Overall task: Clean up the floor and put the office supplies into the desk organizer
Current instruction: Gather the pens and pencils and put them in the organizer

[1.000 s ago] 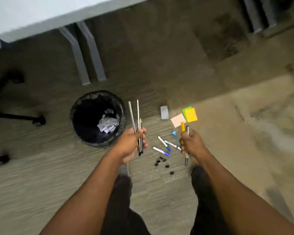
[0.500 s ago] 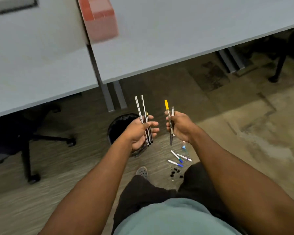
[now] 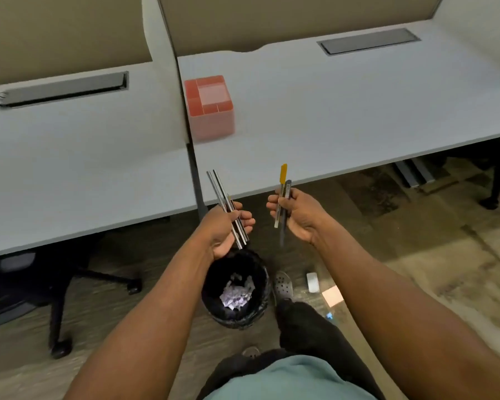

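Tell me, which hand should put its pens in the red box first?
Probably the left hand. Its bundle of pens sits almost straight below the red organizer on the desk. The right hand, gripping the yellow-capped marker, is farther to the side.

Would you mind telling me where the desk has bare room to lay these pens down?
Bare desktop runs right of the red organizer up to the cable hatch. Floor between the bin, eraser and sticky note is crowded.
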A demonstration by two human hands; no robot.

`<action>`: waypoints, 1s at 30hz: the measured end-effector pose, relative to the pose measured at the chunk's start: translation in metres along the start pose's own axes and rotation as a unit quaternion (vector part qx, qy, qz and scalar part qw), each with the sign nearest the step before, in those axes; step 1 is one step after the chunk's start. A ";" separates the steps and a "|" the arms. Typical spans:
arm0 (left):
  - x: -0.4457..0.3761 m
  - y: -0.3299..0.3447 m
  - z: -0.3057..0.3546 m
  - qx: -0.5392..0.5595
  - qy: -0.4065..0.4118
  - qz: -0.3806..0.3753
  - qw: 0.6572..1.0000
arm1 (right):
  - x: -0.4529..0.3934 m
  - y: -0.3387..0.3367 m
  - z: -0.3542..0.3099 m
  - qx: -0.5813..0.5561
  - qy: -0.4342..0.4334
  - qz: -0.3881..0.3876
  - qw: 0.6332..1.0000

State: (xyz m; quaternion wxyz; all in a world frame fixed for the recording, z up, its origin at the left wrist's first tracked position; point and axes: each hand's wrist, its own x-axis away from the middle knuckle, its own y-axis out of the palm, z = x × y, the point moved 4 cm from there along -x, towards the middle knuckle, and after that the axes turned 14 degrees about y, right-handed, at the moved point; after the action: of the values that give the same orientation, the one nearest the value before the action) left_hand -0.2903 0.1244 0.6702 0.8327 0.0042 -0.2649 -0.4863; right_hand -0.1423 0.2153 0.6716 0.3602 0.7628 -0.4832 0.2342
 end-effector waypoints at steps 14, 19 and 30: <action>-0.193 0.011 0.127 -0.075 0.117 0.118 0.983 | -0.173 0.084 -0.189 0.128 -0.053 -0.020 0.990; -0.259 0.004 0.177 -0.087 0.201 0.180 0.959 | -0.221 0.119 -0.244 0.122 -0.114 -0.027 0.986; -0.359 0.009 0.209 -0.091 0.260 0.197 0.941 | -0.308 0.154 -0.272 0.160 -0.138 -0.030 0.977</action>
State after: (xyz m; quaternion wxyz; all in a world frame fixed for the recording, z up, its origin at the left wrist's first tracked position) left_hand -0.5151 0.4734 0.6952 0.9486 0.0025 0.0109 -0.3162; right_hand -0.4148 0.5594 0.6751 0.1703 0.8499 -0.4611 0.1899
